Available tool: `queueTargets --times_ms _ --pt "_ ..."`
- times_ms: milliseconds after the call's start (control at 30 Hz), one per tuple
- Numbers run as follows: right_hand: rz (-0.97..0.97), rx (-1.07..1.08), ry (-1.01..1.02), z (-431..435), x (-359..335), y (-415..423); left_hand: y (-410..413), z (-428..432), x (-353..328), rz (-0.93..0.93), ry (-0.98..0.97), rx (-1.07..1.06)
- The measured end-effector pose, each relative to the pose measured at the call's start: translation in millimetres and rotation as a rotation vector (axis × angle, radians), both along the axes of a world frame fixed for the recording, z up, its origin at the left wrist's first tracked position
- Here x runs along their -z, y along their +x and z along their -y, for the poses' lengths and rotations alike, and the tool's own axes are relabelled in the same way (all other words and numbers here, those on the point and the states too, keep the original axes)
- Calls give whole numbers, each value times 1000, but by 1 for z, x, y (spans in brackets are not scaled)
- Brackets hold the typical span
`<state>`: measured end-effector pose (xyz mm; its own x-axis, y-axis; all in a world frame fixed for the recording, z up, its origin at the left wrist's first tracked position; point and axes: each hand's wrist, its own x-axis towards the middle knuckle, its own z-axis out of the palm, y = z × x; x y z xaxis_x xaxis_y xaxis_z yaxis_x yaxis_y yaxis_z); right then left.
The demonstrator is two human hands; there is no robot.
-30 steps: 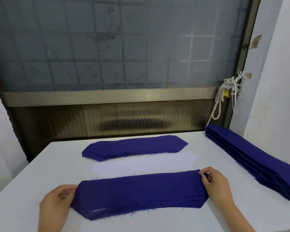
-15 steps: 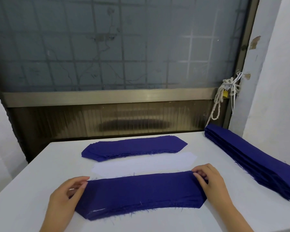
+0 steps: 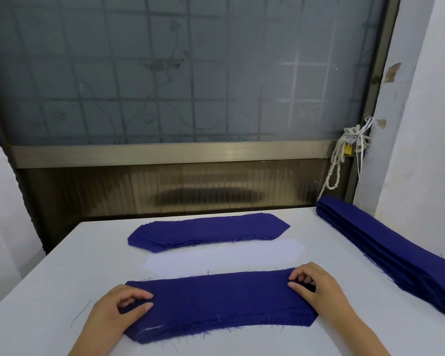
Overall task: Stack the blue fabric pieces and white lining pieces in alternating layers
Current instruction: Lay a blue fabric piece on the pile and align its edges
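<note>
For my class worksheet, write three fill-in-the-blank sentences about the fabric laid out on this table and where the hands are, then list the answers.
1. The left hand and right hand hold opposite ends of the near stack, whose top layer is ____.
2. The lining piece between the near stack and the far stack is ____.
3. The long pile of blue fabric lies along the table's ____ side.

Answers: blue; white; right.

We note the near blue stack (image 3: 216, 301) as matt woven cloth, its edges frayed and hairy. The white lining (image 3: 224, 260) reads smooth and matt. We log the table top (image 3: 62, 278) white, matt; the window rail (image 3: 165, 152) brushed metal; the rope (image 3: 335, 163) rough twisted cord; the padlock (image 3: 347, 149) brassy.
</note>
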<state>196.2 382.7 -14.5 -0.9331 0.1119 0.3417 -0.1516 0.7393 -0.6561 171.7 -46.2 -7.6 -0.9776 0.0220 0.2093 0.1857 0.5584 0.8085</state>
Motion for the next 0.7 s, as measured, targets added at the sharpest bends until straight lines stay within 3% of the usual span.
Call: queueTargets --times_ms 267,700 --pt "112 -10 114 3 -6 -8 -8 1 -6 93 -15 49" --pt "445 85 482 18 -28 -49 -49 0 -28 352 -256 82"
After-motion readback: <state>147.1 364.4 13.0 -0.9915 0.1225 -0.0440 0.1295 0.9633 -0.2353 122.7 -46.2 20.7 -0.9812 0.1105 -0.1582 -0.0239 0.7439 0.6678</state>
